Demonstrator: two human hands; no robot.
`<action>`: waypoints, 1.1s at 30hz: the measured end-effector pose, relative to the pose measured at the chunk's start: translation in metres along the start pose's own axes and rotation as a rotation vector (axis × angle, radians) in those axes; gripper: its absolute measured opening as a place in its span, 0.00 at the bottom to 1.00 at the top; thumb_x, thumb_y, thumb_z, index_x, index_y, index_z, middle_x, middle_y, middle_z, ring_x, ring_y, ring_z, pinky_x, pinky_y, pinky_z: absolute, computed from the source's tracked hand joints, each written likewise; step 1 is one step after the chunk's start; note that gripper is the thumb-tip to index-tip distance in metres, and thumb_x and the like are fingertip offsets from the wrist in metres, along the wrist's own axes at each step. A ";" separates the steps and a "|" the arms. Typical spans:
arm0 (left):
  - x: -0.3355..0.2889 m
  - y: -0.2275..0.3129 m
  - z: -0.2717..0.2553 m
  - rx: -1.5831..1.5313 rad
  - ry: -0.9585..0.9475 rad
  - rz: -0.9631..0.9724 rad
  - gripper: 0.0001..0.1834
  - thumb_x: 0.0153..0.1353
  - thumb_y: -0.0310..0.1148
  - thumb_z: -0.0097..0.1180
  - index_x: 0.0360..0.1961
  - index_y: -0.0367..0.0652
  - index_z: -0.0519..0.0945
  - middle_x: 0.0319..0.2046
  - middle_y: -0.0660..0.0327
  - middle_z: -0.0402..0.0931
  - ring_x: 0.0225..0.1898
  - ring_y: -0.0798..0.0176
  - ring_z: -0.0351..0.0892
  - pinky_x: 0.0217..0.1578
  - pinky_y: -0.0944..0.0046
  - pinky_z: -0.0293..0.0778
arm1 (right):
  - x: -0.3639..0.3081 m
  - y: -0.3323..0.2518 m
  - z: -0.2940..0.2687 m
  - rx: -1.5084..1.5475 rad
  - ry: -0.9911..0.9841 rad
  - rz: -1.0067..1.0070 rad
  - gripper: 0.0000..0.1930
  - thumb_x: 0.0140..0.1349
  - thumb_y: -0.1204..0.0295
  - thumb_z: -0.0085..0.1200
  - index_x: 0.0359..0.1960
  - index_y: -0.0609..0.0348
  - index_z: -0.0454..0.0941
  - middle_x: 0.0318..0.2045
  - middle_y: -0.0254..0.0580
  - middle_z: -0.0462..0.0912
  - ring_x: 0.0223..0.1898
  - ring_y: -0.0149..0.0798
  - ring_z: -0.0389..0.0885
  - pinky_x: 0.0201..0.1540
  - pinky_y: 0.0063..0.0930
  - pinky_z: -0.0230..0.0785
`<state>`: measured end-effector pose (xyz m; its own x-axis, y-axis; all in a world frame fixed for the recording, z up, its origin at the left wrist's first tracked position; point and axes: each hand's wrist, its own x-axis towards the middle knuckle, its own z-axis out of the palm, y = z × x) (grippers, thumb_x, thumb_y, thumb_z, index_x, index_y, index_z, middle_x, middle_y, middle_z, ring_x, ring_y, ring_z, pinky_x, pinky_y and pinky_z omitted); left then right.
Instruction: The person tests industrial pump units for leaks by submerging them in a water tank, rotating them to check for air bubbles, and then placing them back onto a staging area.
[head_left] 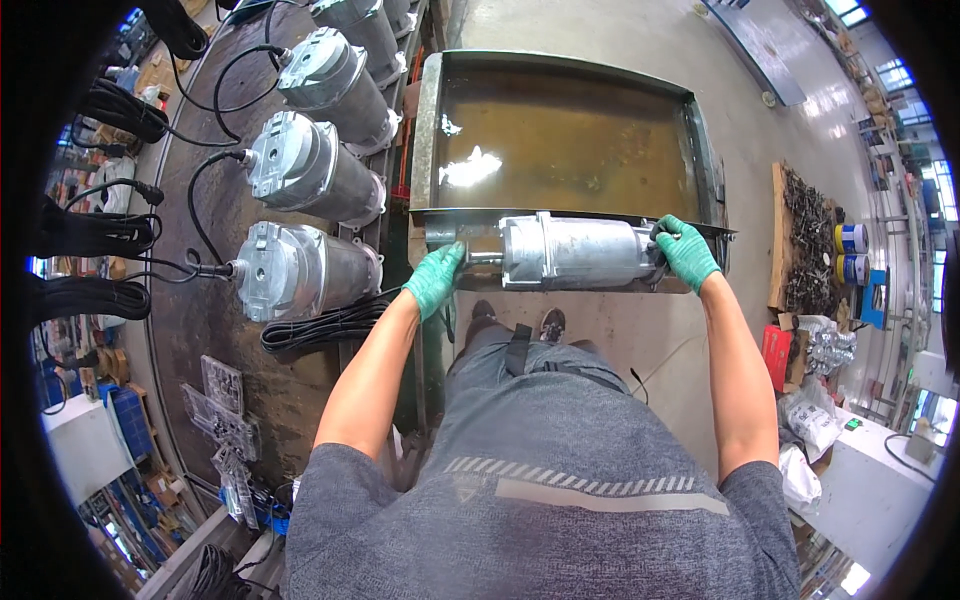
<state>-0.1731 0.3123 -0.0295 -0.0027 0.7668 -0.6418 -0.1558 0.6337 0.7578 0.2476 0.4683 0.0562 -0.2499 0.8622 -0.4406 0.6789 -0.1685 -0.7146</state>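
A silver cylindrical pump motor [580, 250] lies on its side across the near edge of a metal tank [432, 130]. From its left end sticks out a bare metal shaft [485, 259]. My left hand [436, 279], in a green glove, is closed at the tip of that shaft. At the opposite end, my right hand [687, 254], gloved the same way, grips the motor by a black part, perhaps its cable; the fingers partly hide it. Brownish liquid [570, 130] fills the tank and reflects light.
Several similar motors [300, 270] with black cables stand on the bench [200, 330] to my left. A coiled black cable [325, 328] lies near its edge. On the right are a wooden crate of dark metal parts [805, 240], yellow-and-white tins [851, 255] and plastic bags [808, 415].
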 end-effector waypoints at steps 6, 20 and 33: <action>0.031 -0.017 -0.019 -0.390 0.117 -0.338 0.24 0.73 0.59 0.51 0.24 0.57 0.68 0.15 0.74 0.58 0.14 0.72 0.54 0.16 0.67 0.52 | 0.001 -0.004 0.002 0.009 0.010 -0.041 0.05 0.67 0.73 0.50 0.37 0.58 0.78 0.24 0.31 0.77 0.24 0.27 0.72 0.27 0.26 0.67; 0.026 -0.022 -0.020 0.240 0.391 0.191 0.24 0.72 0.53 0.56 0.48 0.40 0.80 0.31 0.58 0.84 0.29 0.60 0.81 0.35 0.59 0.78 | -0.001 -0.013 -0.011 -0.114 -0.107 -0.010 0.08 0.67 0.71 0.51 0.42 0.61 0.80 0.29 0.39 0.84 0.28 0.29 0.79 0.31 0.28 0.74; -0.010 0.016 0.093 0.646 0.386 0.452 0.40 0.56 0.47 0.74 0.67 0.43 0.75 0.57 0.46 0.81 0.54 0.48 0.84 0.55 0.54 0.78 | 0.027 -0.081 -0.026 -1.171 -0.509 0.002 0.17 0.62 0.63 0.55 0.44 0.61 0.87 0.45 0.57 0.87 0.48 0.60 0.86 0.51 0.46 0.77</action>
<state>-0.0840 0.3240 -0.0005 -0.2808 0.9445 -0.1705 0.5301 0.3007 0.7928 0.2042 0.5175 0.1166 -0.3071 0.5389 -0.7844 0.8150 0.5745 0.0755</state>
